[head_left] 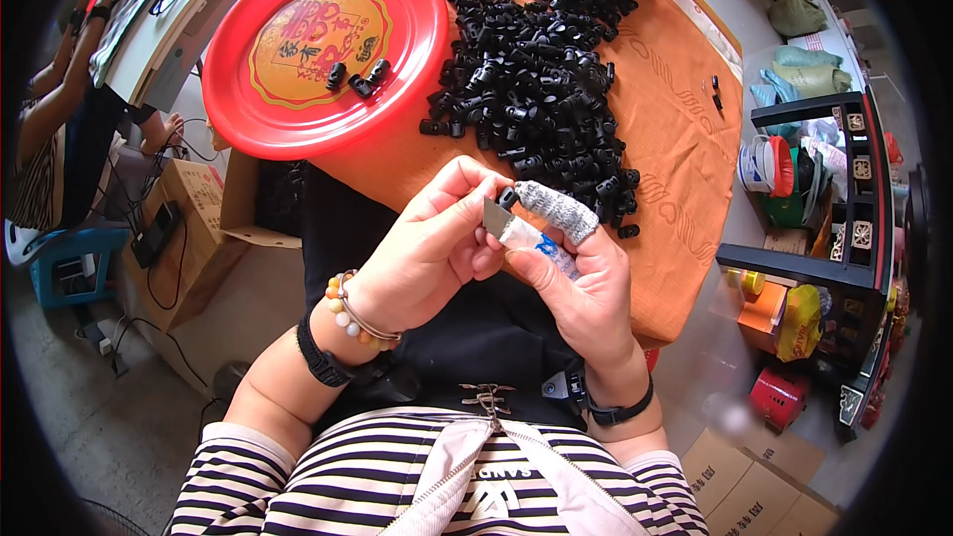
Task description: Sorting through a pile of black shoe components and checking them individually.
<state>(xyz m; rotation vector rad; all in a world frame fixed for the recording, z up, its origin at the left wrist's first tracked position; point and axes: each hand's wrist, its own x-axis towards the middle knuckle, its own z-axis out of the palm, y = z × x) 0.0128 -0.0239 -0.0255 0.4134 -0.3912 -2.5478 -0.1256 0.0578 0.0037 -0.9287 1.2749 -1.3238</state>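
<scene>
While the table fills the middle, its soft orange cloth has a wavy pattern and runs to a bent right edge. Between that edge and the pile is a wide stretch of cloth with two little black bits on it. A round, shiny red tray sits on the left side, with a raised rim and a few black pieces on it. Next to it is a big, bumpy pile of hard black pieces.

Both hands meet just in front of the pile. The right hand bends inward, a gray knitted cover on one finger, its fingers pinching a white-and-blue wrapped handle. The left hand curls in, fingers pinching one small black piece. The flat metal blade is right by it; I can't tell if they touch.
</scene>
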